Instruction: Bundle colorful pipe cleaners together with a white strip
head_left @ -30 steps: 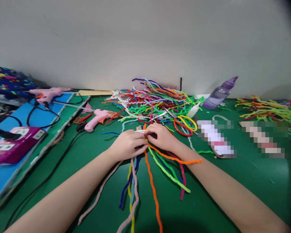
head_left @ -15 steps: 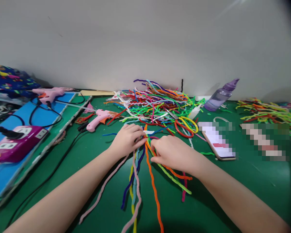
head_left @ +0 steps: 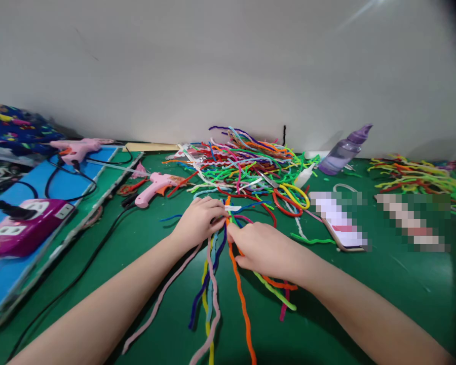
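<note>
- The step in hand looks like arranging strands at the join of a bunch of chenille stems (head_left: 214, 291), which fans over the near middle of the green surface (head_left: 167, 329).
- The left hand (head_left: 197, 225) has its grip closed on the bunch at the join, near a short white strip (head_left: 233, 208).
- The right hand (head_left: 271, 248) sits just right of the join, fingers bent over orange and lime strands; I can't tell whether its grip is closed on one.
- Handling one strand there, I'd judge, calls for a firm left pinch and a clear right fingertip hold, its neighbours left undisturbed.
- A loose pile of stems (head_left: 243, 162) lies beyond, scissors (head_left: 276, 186) at its near right edge; a pink glue gun (head_left: 151, 191) lies left.
</note>
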A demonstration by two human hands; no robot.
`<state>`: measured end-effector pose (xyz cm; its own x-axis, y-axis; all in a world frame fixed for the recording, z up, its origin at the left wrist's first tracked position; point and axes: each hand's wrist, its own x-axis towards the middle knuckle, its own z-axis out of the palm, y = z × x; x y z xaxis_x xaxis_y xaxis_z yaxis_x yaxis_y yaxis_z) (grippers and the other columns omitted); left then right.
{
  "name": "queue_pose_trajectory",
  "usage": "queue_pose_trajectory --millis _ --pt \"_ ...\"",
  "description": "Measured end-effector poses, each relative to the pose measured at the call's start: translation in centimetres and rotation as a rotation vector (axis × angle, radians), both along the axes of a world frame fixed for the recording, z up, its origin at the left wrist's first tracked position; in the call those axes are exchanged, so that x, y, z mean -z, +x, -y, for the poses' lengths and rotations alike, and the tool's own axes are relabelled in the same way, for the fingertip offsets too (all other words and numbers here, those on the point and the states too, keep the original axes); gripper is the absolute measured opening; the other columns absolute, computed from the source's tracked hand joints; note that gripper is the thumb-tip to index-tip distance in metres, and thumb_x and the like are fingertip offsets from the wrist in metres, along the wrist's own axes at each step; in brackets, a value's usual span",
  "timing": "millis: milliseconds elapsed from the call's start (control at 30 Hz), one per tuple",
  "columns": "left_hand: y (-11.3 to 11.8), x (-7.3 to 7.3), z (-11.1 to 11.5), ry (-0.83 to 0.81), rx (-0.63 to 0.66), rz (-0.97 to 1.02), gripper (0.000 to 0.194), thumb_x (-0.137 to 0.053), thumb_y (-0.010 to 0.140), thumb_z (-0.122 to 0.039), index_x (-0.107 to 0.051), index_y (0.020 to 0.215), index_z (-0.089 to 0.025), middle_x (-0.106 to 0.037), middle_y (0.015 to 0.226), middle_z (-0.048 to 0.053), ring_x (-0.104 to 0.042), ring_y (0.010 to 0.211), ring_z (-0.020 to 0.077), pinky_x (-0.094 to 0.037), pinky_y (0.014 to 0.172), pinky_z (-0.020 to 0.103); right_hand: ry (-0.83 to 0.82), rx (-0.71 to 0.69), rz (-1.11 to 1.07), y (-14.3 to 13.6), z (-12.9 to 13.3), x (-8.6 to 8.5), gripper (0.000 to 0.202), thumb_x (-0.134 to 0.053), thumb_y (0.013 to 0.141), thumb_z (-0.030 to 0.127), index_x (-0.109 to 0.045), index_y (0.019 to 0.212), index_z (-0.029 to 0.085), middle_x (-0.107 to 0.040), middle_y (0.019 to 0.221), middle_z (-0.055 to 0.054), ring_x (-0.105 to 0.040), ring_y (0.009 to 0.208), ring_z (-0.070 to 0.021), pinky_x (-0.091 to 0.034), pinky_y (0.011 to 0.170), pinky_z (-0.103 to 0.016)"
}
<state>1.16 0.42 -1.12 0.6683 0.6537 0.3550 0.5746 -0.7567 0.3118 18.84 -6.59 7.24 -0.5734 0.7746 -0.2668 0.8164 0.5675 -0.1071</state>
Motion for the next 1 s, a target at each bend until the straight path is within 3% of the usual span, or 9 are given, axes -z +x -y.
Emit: queue_pose_trajectory --millis 67,167,367,633,833,1000 --pt "0.1 0.0 0.0 0.003 -0.006 -0.01 0.017 -0.052 0.086 -0.026 -0.066 0.095 -0.023 -0.063 0.101 0.002 -0.054 0.093 0.0175 -0.037 0.08 0.032 -0.07 -0.059 -0.003 0.1 -0.1 -0.4 0.006 -0.055 0.076 0.019 -0.059 0.079 0.015 -0.062 0.068 -0.005 -0.057 0.059 -0.0158 -0.021 0.045 -0.025" --pt "0.2 0.0 0.1 0.001 -0.012 -0.022 0.017 -0.05 0.087 -0.026 -0.065 0.095 -0.023 -0.063 0.101 0.002 -0.054 0.094 0.0175 -0.038 0.08 0.032 -0.16 -0.143 0.004 0.2 -0.3 -0.7 0.02 -0.056 0.077 0.028 -0.059 0.063 0.014 -0.06 0.061 -0.004 -0.053 0.056 -0.0136 -0.022 0.046 -0.025" --pt "0.3 0.2 0.1 0.007 -0.023 -0.027 0.017 -0.049 0.088 -0.026 -0.064 0.093 -0.022 -0.062 0.101 0.003 -0.053 0.094 0.0177 -0.038 0.08 0.031 -0.28 -0.213 -0.072 0.5 -0.8 0.1 0.02 -0.055 0.076 0.03 -0.067 0.072 0.014 -0.062 0.059 -0.002 -0.048 0.053 -0.0109 -0.024 0.046 -0.023" --pt "0.4 0.5 0.0 0.028 -0.033 -0.036 0.016 -0.048 0.088 -0.025 -0.063 0.094 -0.023 -0.062 0.1 0.002 -0.052 0.093 0.0177 -0.037 0.078 0.031 -0.368 -0.321 -0.027 1.1 -1.2 1.3 0.018 -0.054 0.067 0.023 -0.061 0.052 0.015 -0.05 0.045 0.002 -0.035 0.041 -0.0075 -0.021 0.044 -0.024" --pt "0.5 0.3 0.2 0.021 -0.043 -0.041 0.016 -0.047 0.089 -0.024 -0.062 0.094 -0.022 -0.062 0.099 0.002 -0.052 0.092 0.0179 -0.037 0.078 0.031 -0.437 -0.296 -0.031 0.7 -1.1 1.1 0.034 -0.055 0.071 0.043 -0.063 0.053 0.015 -0.055 0.046 0.0 -0.04 0.041 -0.0081 -0.025 0.042 -0.023" --pt "0.5 0.3 0.2 0.012 -0.047 -0.042 0.017 -0.046 0.089 -0.024 -0.062 0.095 -0.022 -0.062 0.1 0.002 -0.052 0.093 0.0181 -0.037 0.079 0.032 -0.687 -0.336 -0.047 0.6 -1.2 1.9 0.024 -0.047 0.071 0.021 -0.063 0.055 0.015 -0.065 0.057 0.0 -0.053 0.048 -0.0074 -0.035 0.047 -0.018"
